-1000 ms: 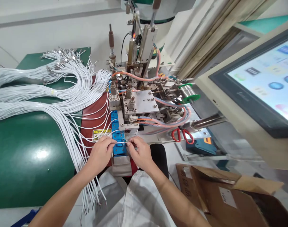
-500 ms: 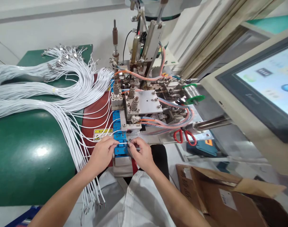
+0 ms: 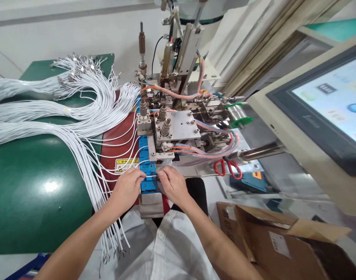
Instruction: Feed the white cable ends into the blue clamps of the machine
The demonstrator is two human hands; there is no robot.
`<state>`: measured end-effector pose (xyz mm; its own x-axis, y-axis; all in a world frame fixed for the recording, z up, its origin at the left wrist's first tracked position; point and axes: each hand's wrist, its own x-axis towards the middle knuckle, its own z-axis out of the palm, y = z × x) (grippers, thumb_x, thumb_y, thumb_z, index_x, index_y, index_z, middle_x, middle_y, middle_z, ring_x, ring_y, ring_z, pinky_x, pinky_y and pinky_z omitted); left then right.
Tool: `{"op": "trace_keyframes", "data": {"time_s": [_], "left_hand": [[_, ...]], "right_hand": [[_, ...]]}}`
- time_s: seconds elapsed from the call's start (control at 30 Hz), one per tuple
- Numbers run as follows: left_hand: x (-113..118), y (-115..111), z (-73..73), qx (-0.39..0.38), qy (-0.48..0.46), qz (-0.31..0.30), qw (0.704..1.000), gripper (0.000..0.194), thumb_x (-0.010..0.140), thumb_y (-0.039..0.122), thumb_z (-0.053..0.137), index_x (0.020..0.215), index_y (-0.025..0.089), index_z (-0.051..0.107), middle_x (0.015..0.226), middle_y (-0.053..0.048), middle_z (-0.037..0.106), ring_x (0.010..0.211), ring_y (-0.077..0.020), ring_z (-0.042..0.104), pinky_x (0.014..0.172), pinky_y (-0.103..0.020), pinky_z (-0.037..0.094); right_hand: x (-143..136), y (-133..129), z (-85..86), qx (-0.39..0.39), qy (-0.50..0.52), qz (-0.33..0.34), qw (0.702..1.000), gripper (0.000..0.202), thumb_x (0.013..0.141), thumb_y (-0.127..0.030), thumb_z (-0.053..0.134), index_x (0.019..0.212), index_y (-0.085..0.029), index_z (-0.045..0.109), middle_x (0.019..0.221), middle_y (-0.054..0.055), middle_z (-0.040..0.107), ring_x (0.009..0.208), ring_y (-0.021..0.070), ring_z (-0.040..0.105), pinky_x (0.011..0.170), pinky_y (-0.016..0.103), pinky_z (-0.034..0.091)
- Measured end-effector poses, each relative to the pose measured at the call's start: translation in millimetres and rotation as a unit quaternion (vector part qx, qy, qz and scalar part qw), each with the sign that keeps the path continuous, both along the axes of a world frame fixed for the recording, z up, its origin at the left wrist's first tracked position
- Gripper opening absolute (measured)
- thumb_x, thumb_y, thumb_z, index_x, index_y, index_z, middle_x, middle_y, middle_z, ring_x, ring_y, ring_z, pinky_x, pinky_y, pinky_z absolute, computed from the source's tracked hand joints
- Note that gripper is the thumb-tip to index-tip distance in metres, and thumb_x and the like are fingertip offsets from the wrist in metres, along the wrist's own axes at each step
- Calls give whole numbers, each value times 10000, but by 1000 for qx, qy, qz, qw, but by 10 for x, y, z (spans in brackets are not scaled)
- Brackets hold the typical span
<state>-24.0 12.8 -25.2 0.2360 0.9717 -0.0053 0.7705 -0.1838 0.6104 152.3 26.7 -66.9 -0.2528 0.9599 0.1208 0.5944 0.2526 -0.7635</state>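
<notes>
The left hand (image 3: 127, 190) and the right hand (image 3: 173, 186) are meeting over the blue fixture (image 3: 148, 179) at the front of the machine (image 3: 173, 128). Both are pinching one thin white wire (image 3: 150, 176) between thumb and fingertips: the left grip is closing on the wire's run, the right grip on its end, which seems to carry a small metal terminal, though it is too small to be sure. The wire is lying across the top of the fixture, stretched short and nearly level between the two grips.

Just beyond the left grip a yellow warning label (image 3: 125, 165) is sitting on a red mat (image 3: 116, 144). Farther out on that side, bundles of white wires (image 3: 49, 116) are fanning over the green worktop (image 3: 34, 194) and hanging off its near edge. Beyond the right grip a pair of red-handled scissors (image 3: 226, 166) is resting on the machine's plate. Well out from the right grip a touchscreen (image 3: 332, 105) is glowing, and a cardboard box (image 3: 283, 241) is standing open nearer the person.
</notes>
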Motion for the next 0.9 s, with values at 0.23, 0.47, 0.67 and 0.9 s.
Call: {"op": "trace_keyframes", "data": {"time_s": [0.23, 0.47, 0.67, 0.9], "left_hand": [[33, -23, 3, 23, 34, -9, 999, 185, 827, 101, 433, 841, 176, 601, 812, -32, 610, 775, -159, 575, 737, -303, 473], [13, -75, 15, 110, 142, -46, 983, 236, 838, 103, 423, 865, 179, 645, 788, -54, 631, 759, -202, 551, 746, -365, 452], [-54, -129, 78, 124, 121, -52, 984, 253, 872, 169, 413, 1069, 139, 569, 1017, -95, 607, 945, -202, 556, 853, -342, 445], [-209, -511, 523, -95, 145, -294, 940, 114, 799, 127, 509, 816, 205, 591, 813, -10, 627, 770, -169, 572, 692, -272, 448]], "right_hand": [[-154, -26, -121, -13, 54, -74, 996, 325, 878, -300, 308, 565, -217, 337, 527, -32, 380, 501, 120, 374, 500, 236, 300], [-139, -34, -139, -62, 99, -80, 990, 338, 865, -341, 351, 553, -208, 356, 518, -43, 371, 498, 110, 372, 493, 224, 305], [-27, -60, -107, -77, 201, -160, 963, 335, 871, -402, 353, 648, -187, 480, 571, -24, 460, 551, 123, 445, 546, 237, 351], [132, -127, 27, -72, 286, -164, 941, 373, 856, -433, 388, 602, -180, 488, 563, -12, 472, 545, 121, 441, 539, 239, 365]]}}
